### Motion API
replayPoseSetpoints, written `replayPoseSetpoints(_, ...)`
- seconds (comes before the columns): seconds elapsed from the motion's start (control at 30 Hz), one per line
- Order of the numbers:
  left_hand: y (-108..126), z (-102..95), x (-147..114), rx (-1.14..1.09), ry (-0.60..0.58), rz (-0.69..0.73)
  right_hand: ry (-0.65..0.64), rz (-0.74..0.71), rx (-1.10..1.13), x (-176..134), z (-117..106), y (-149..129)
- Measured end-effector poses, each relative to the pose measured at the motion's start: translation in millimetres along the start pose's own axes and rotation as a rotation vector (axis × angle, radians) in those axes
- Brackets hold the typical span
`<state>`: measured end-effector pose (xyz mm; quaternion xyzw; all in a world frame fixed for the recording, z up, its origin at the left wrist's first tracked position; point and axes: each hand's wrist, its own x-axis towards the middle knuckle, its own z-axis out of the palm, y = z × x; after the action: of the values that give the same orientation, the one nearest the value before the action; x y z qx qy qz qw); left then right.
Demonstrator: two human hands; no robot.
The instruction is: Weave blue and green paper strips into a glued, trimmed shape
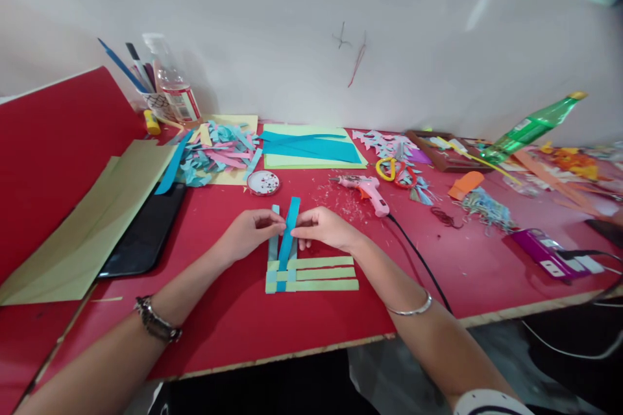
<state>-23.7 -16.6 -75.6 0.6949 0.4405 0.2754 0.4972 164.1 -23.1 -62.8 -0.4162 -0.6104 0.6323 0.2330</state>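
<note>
A bright blue paper strip stands slightly tilted at the middle of the table, its lower part woven through pale green paper strips. My left hand pinches the blue strip's left edge with thumb and finger. From the other side, my right hand pinches its right edge, the lower fingers curled beneath. Light blue strips stand on both sides of the bright one, the left light blue strip showing more. At the lower left, green and blue strips cross in a small checkered weave.
Behind my hands lie a white lid, a pink glue gun with a black cord, and yellow-and-red-handled scissors. Paper scraps pile at the back left. A tablet-like black slab lies left; a purple power strip right.
</note>
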Motion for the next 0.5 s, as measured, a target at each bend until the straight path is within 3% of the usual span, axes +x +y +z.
replayPoseSetpoints(0.5, -1.4, -0.8, 0.4, -0.053, 0.002, -0.009, 0.063, -0.022, -0.042, 2.6, 2.7, 4.2)
